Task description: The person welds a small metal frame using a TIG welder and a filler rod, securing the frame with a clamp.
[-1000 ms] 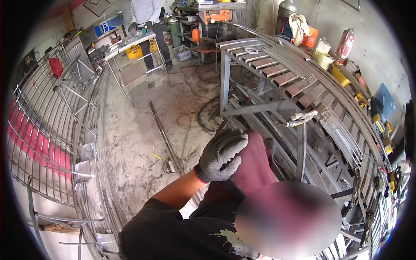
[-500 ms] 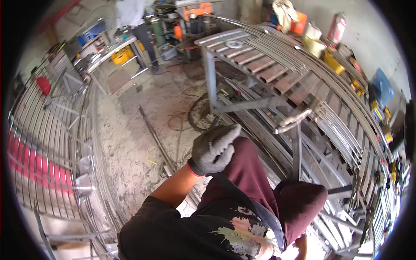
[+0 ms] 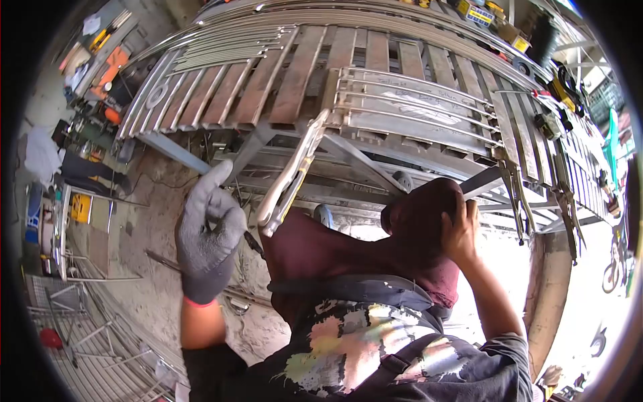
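My left hand [image 3: 211,234], in a grey glove with a red cuff, is raised left of my knees. Its index finger stretches up and the others are partly bent, with nothing visible in them. My bare right hand [image 3: 461,228] rests on my raised knee [image 3: 425,214], in maroon trousers. Right of the gloved hand, and apart from it, locking pliers [image 3: 288,184] grip the left end of a grille of thin metal rods [image 3: 415,100] on the slatted workbench. More locking pliers [image 3: 514,197] hang at the grille's right end.
The slatted metal workbench [image 3: 291,90] fills the space before me, with long rods [image 3: 228,48] and a metal ring [image 3: 157,95] on it. Another pair of pliers [image 3: 569,208] hangs farther right. A person's dark-clad leg [image 3: 90,174] shows at far left. Metal grilles [image 3: 114,355] lie lower left.
My view has turned right toward the workbench, bringing the grille and pliers to the middle. My left hand has come off my knee and its index finger has straightened. My right hand now shows on the other knee.
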`<state>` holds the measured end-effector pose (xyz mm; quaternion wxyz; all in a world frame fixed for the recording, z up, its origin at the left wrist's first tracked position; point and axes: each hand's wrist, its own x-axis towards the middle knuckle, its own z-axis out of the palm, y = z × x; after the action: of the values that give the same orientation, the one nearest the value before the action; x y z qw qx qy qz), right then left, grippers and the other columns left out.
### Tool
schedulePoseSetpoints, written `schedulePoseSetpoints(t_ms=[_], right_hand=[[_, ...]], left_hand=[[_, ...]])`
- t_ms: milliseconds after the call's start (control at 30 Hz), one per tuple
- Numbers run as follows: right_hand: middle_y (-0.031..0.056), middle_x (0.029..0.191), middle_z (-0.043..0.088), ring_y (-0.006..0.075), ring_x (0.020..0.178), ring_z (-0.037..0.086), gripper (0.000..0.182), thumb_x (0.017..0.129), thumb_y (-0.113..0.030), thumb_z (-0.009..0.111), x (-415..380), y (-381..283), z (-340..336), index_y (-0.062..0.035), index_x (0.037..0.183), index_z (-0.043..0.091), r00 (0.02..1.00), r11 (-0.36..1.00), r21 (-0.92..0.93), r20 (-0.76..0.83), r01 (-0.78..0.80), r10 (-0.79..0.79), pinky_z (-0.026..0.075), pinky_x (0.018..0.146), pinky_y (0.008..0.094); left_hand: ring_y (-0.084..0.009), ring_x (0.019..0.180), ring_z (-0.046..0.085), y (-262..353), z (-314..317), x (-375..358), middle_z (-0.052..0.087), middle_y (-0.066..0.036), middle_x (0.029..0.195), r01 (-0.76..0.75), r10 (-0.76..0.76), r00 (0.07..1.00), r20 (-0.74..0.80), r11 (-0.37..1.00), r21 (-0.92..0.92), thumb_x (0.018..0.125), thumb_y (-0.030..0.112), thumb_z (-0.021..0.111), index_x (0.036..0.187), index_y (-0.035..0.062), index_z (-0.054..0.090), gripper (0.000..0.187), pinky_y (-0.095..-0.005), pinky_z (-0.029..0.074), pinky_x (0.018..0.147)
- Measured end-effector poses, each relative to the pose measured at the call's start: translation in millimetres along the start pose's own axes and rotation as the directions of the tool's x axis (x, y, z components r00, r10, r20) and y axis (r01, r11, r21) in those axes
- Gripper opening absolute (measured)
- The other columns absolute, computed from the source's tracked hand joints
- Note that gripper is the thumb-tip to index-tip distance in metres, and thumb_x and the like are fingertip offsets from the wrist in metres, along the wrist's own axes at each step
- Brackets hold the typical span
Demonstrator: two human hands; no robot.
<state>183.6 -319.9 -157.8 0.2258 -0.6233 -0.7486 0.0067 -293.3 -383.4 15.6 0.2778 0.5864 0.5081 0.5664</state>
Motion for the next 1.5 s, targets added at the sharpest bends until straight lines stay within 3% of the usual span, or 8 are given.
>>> schedulePoseSetpoints(t_ms=[200, 333, 433, 567, 1033, 1100, 1200, 1500], right_hand=[[0.029, 0.125, 0.054, 0.0486, 0.113, 0.057, 0.07, 0.097, -0.023, 0.071, 15.0, -6.8, 11.1, 0.0034, 0.157, 0.047, 1.0, 1.0, 0.011, -0.025, 0.018, -0.017, 0.05, 0.096, 0.0564], [0.0281, 0.129, 0.053, 0.0474, 0.117, 0.056, 0.072, 0.096, -0.025, 0.072, 9.4, -5.1, 9.4, 0.0004, 0.158, 0.048, 0.998, 0.997, 0.023, 0.014, -0.067, 0.067, 0.049, 0.101, 0.0559], [0.0284, 0.127, 0.053, 0.0477, 0.116, 0.056, 0.071, 0.095, -0.022, 0.072, 4.8, 3.0, 0.9, 0.0022, 0.157, 0.047, 0.997, 0.997, 0.035, 0.016, -0.074, 0.074, 0.049, 0.102, 0.056], [0.0298, 0.126, 0.053, 0.0486, 0.116, 0.056, 0.071, 0.095, -0.019, 0.071, -8.2, 14.0, -2.4, 0.0028, 0.157, 0.046, 0.997, 0.995, 0.069, -0.034, -0.072, 0.075, 0.048, 0.102, 0.0561], [0.0334, 0.132, 0.051, 0.054, 0.115, 0.056, 0.071, 0.099, -0.015, 0.066, -55.8, 54.7, -12.0, -0.0012, 0.163, 0.041, 0.993, 0.992, 0.036, -0.014, -0.118, 0.118, 0.048, 0.101, 0.059], [0.0343, 0.133, 0.051, 0.0546, 0.116, 0.057, 0.067, 0.101, -0.017, 0.064, -57.1, 49.7, -11.9, -0.002, 0.163, 0.043, 0.99, 0.988, 0.059, -0.009, -0.14, 0.141, 0.047, 0.1, 0.0607], [0.0348, 0.138, 0.05, 0.0541, 0.122, 0.055, 0.063, 0.102, -0.021, 0.063, -58.2, 42.9, -9.7, 0.0024, 0.158, 0.047, 0.992, 0.995, 0.04, -0.081, -0.092, 0.095, 0.045, 0.107, 0.0611], [0.0353, 0.165, 0.041, 0.0568, 0.153, 0.039, 0.063, 0.103, -0.02, 0.062, -60.6, 38.2, -11.0, 0.0045, 0.159, 0.046, 0.997, 0.988, 0.153, -0.08, -0.006, 0.018, 0.033, 0.126, 0.0622]], left_hand=[[-0.0208, 0.08, 0.068, 68.0, 24.0, 70.2, 0.067, -0.011, 0.089, 0.372, -0.583, 0.726, 0.365, 0.779, 0.504, 0.097, 0.016, 0.071, 0.154, 0.0072, 0.057, 0.06, -0.0382, 0.056, 0.079], [-0.0103, 0.078, 0.063, 91.2, 52.1, 89.1, 0.068, -0.005, 0.094, 0.196, -0.657, 0.632, 0.411, 0.649, 0.735, 0.101, 0.011, 0.063, 0.151, 0.0062, 0.06, 0.05, -0.0313, 0.057, 0.071], [-0.0259, 0.078, 0.07, 91.8, 60.0, 88.2, 0.069, -0.014, 0.09, 0.07, -0.624, 0.684, 0.378, 0.571, 0.818, 0.099, 0.016, 0.066, 0.13, 0.0056, 0.064, 0.033, -0.0394, 0.058, 0.072], [-0.028, 0.074, 0.072, 85.0, 66.9, 86.6, 0.07, -0.015, 0.087, 0.393, -0.762, 0.606, 0.229, 0.537, 0.746, 0.097, 0.02, 0.071, 0.111, 0.0038, 0.066, 0.022, -0.0417, 0.057, 0.069], [-0.0337, 0.076, 0.073, 98.7, 83.4, 102.9, 0.072, -0.02, 0.084, 0.083, -0.754, 0.59, 0.289, 0.413, 0.907, 0.092, 0.024, 0.073, 0.095, 0.0011, 0.074, 0.023, -0.0469, 0.057, 0.072], [-0.0352, 0.084, 0.072, 70.5, 60.5, 103.4, 0.07, -0.019, 0.089, -0.573, -0.58, 0.496, 0.646, 0.34, 0.745, 0.092, 0.026, 0.075, 0.098, 0.0044, 0.076, 0.022, -0.051, 0.057, 0.078], [-0.0412, 0.089, 0.071, 70.3, 60.1, 96.6, 0.068, -0.019, 0.091, -0.685, -0.61, 0.479, 0.631, 0.19, 0.703, 0.089, 0.03, 0.077, 0.103, 0.0082, 0.077, 0.026, -0.0528, 0.056, 0.082], [-0.0381, 0.098, 0.074, 84.1, 55.6, 85.6, 0.074, -0.021, 0.111, -0.501, -0.492, 0.702, 0.515, 0.173, 0.848, 0.094, 0.019, 0.075, 0.111, 0.0031, 0.076, 0.024, -0.0469, 0.06, 0.081]])
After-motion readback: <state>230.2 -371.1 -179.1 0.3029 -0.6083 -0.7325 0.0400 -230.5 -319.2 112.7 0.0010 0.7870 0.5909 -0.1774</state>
